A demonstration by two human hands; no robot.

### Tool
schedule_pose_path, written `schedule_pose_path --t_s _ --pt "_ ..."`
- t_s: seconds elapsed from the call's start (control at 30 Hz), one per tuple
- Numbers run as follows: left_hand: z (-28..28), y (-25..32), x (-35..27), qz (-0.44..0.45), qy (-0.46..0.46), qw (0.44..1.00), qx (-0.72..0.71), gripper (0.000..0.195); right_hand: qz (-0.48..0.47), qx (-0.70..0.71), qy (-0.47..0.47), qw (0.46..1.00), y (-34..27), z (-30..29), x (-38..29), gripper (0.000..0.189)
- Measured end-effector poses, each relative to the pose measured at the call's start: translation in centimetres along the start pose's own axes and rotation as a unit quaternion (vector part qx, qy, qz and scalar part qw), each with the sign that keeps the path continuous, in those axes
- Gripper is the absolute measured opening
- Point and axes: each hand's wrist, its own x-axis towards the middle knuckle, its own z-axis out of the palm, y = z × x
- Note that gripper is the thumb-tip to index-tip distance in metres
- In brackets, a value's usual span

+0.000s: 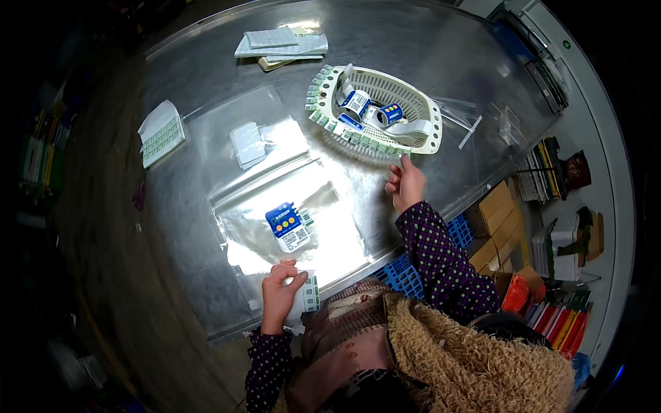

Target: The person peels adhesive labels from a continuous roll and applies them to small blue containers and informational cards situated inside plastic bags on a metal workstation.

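Observation:
My left hand pinches a sheet of green-and-white labels with printed codes at the table's front edge. At the near rim of a white plastic basket, my right hand has its fingertips on the last small green-and-white label of a row. Similar labels stand along the rim, partly overhanging it. Inside the basket lie a roll of blue-and-white labels and a smaller roll. A clear plastic bag lies flat between my hands, with a blue-and-white label on it.
Behind that bag lie more clear bags with white label pieces on them. Folded papers rest farther back; a label pad sits at the left. Cardboard boxes and blue crates stand below the table's right side.

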Motion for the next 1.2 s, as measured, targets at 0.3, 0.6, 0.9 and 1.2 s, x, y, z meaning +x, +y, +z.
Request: schedule_pose_path --t_s 0.3,0.6,0.9,1.2 --pt "-0.3 -0.6 -0.1 0.006 -0.003 1.0 -0.005 0.01 -0.033 -0.023 -0.029 0.999 -0.7 -1.6 1.0 0.013" --pt "-0.4 -0.5 -0.3 0.033 0.007 0.999 0.02 0.01 -0.14 -0.127 -0.112 0.975 0.0 -0.1 -1.7 0.024" --pt "-0.3 -1.3 -0.3 0.062 0.003 0.998 0.017 0.012 -0.201 -0.515 -0.597 0.582 8.1 11.2 -7.0 0.035" --pt "0.3 -1.0 -0.7 0.056 0.019 0.998 -0.005 0.012 -0.264 -0.583 -0.623 0.45 10.5 14.6 -7.0 0.034"
